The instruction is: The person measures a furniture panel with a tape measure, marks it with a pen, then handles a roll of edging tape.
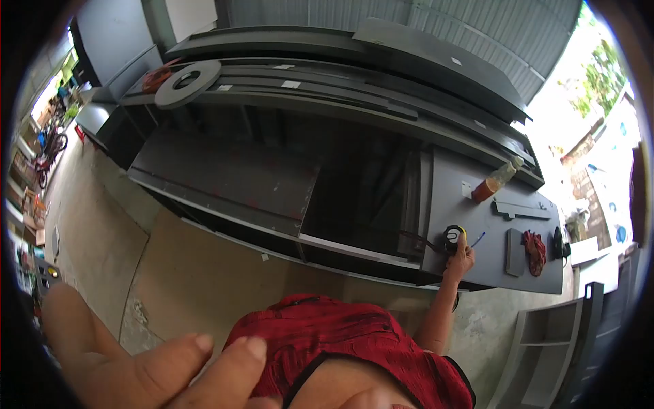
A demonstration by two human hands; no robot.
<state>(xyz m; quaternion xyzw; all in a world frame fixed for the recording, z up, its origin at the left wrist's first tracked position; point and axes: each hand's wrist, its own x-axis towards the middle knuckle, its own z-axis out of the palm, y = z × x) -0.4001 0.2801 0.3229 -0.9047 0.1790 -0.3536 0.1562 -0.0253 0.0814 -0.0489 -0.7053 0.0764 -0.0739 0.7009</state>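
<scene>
Large and close to the camera, my left hand [157,365] fills the lower left, its fingers apart and nothing visible between them. My right hand [462,260] is closed on a black and yellow tape measure [452,238] at the front edge of the grey panel [446,184]. A blue pen [479,240] lies just right of the tape measure. Behind it a clear bottle with orange-brown liquid [486,189] rests on the panel, near a flat grey metal piece [521,210]. Farther right are a grey block [515,252] and a crumpled red cloth [535,253].
A long dark cabinet frame [272,146] spans the middle, with long grey boards [443,58] behind it. A grey ring [189,83] leans at the back left. Grey shelving [545,347] stands at the lower right. Bicycles [51,153] are at the far left.
</scene>
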